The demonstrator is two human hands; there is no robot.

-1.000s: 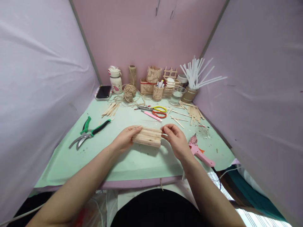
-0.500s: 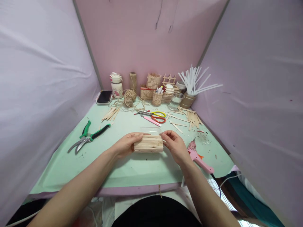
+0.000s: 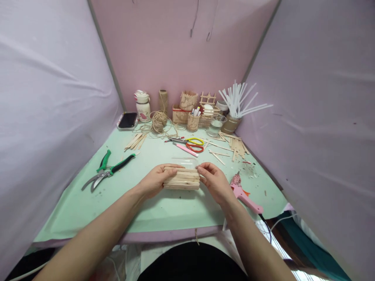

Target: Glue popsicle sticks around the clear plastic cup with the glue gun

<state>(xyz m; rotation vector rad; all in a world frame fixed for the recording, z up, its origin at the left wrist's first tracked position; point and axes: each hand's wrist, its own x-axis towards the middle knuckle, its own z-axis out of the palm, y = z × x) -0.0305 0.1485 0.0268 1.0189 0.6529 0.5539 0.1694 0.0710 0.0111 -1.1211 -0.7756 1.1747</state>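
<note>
A small box of stacked wooden craft sticks (image 3: 181, 178) around a clear plastic container (image 3: 184, 160) sits on the mint-green table mat (image 3: 117, 199). My left hand (image 3: 155, 180) grips its left end with the fingers curled over the top. At the box's right end, my right hand (image 3: 215, 182) holds it with thumb and fingers pinched on the upper sticks. The box stands level between both hands.
Green-handled pruning shears (image 3: 108, 168) lie at the left, a pink glue gun (image 3: 244, 193) at the right. Scissors (image 3: 190, 143), loose sticks (image 3: 236, 144), a twine ball (image 3: 159, 120), a phone (image 3: 128, 120), a water glass (image 3: 215, 125) and a jar of white rods (image 3: 234, 113) crowd the back.
The stick box was tilted with its right end lower; both hands have turned it level. The camera has tipped, shifting the whole scene down.
</note>
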